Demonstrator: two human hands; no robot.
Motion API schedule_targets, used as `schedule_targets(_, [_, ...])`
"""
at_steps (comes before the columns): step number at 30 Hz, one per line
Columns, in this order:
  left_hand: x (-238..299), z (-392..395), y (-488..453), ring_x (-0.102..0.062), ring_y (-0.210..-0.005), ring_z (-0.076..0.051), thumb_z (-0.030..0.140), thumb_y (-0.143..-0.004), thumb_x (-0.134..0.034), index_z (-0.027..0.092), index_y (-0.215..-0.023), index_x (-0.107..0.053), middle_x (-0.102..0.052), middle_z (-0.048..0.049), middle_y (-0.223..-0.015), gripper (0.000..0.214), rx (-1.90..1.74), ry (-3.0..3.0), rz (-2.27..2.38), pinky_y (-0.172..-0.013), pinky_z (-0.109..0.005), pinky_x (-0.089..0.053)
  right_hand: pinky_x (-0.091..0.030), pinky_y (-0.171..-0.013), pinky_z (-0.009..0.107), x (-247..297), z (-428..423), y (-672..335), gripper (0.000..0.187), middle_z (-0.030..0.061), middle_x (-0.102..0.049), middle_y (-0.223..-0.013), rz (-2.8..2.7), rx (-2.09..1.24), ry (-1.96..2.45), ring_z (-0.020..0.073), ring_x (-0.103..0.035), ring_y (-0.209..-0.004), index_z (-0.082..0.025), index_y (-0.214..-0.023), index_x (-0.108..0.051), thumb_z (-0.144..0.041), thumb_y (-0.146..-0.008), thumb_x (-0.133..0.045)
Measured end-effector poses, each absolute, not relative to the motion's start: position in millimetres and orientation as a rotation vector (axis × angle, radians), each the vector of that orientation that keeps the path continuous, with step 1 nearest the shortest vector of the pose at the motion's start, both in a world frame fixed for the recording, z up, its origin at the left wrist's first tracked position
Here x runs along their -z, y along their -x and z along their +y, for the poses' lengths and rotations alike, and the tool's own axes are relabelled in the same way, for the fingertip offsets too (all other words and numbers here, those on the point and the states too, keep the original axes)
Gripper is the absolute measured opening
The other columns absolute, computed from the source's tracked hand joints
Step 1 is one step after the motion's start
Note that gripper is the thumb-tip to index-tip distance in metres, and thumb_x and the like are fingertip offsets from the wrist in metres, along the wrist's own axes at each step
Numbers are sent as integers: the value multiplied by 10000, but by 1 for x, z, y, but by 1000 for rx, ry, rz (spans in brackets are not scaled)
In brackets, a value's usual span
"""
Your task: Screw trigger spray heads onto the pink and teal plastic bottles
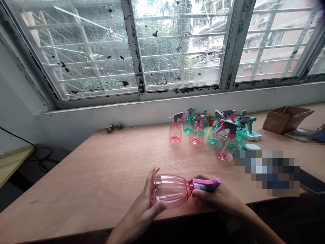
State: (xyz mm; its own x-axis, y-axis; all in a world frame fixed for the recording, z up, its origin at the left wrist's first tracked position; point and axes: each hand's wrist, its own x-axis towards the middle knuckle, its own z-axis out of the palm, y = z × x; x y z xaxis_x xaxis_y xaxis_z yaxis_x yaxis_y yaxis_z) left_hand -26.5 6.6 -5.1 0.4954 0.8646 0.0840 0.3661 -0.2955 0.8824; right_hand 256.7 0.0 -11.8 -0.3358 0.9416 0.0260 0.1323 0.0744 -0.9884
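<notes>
A clear pink spray bottle (172, 190) lies sideways between my hands, just above the table's front edge. My left hand (146, 200) cups its round base, thumb along the near side and fingers behind. At the other end, my right hand (209, 193) grips the pink and grey spray head (206, 183), with the thumb near the neck. The head sits against the bottle's neck; how tightly it is fastened I cannot tell. The bottle looks empty inside.
Several pink and green spray bottles (196, 134) stand upright at the back right. Beyond them sit a cardboard box (286, 119) and a white power strip (253, 135). Two small blocks (109, 128) rest by the window wall. A blurred patch (269, 173) covers something at right.
</notes>
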Motion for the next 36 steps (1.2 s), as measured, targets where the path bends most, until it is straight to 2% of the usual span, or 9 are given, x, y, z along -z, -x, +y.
schedule_targets(3, [2,5,26,-161,-1535,-342,562,-988,-525,288,-1597,-61,-138,-97,-1685,814,-730,-1851,1052,-1251,-530,-149,-428,-601,265,12,0,-257,323,-18,-639,-691,-1589,-1357,1083,164,-583,-646,-178,-962,-649,-466,-840,-730])
schedule_targets(7, [0,4,23,-193,-1526,-337,442,-933,-662,277,-1596,-41,-158,-114,-1677,923,-725,-1883,1102,-1254,-511,-167,-434,-587,266,17,3,-256,369,-22,-628,-654,-1546,-1324,1081,160,-577,-607,-172,-945,-642,-507,-825,-738])
schedule_targets(13, [4,6,20,-215,-1522,-320,291,-851,-754,274,-1595,-15,-182,-119,-1668,1049,-761,-1959,1102,-1255,-479,-187,-432,-593,259,17,3,-255,375,-20,-638,-696,-1532,-1323,1080,150,-568,-611,-171,-978,-651,-496,-820,-749])
schedule_targets(16, [5,7,23,-189,-1525,-345,346,-846,-763,274,-1599,-31,-155,-117,-1675,1053,-742,-1932,1100,-1248,-503,-192,-450,-609,263,13,1,-256,345,-25,-641,-706,-1569,-1328,1092,159,-581,-631,-183,-965,-661,-488,-825,-743])
schedule_targets(20, [4,7,27,-198,-1522,-352,514,-949,-614,277,-1597,-51,-138,-111,-1682,890,-729,-1901,1053,-1243,-527,-189,-455,-647,262,12,1,-259,310,-6,-673,-800,-1662,-1281,1065,174,-594,-725,-191,-992,-688,-453,-836,-745])
schedule_targets(23, [3,7,27,-206,-1522,-342,537,-964,-585,294,-1593,-52,-150,-100,-1681,859,-718,-1887,1076,-1246,-521,-184,-452,-672,259,13,1,-261,305,-2,-682,-878,-1690,-1258,1054,175,-591,-769,-205,-1034,-690,-432,-839,-749])
schedule_targets(29, [3,5,22,-184,-1531,-312,382,-881,-737,288,-1589,-20,-142,-105,-1678,1012,-735,-1896,1092,-1256,-476,-184,-417,-610,255,9,0,-258,289,-35,-622,-687,-1623,-1315,1082,157,-557,-651,-186,-955,-648,-452,-864,-714])
schedule_targets(33, [4,4,20,-273,-1503,-317,284,-840,-778,307,-1589,-15,-186,-109,-1667,1069,-770,-1895,1071,-1242,-460,-239,-414,-604,258,9,0,-256,303,-34,-611,-676,-1597,-1324,1090,158,-554,-639,-188,-907,-619,-467,-851,-724])
schedule_targets(36, [5,4,22,-247,-1512,-315,280,-834,-781,322,-1590,-17,-160,-87,-1677,1077,-752,-1888,1068,-1245,-460,-226,-405,-596,255,11,0,-257,303,-32,-621,-685,-1592,-1344,1071,155,-555,-642,-184,-928,-626,-462,-861,-724])
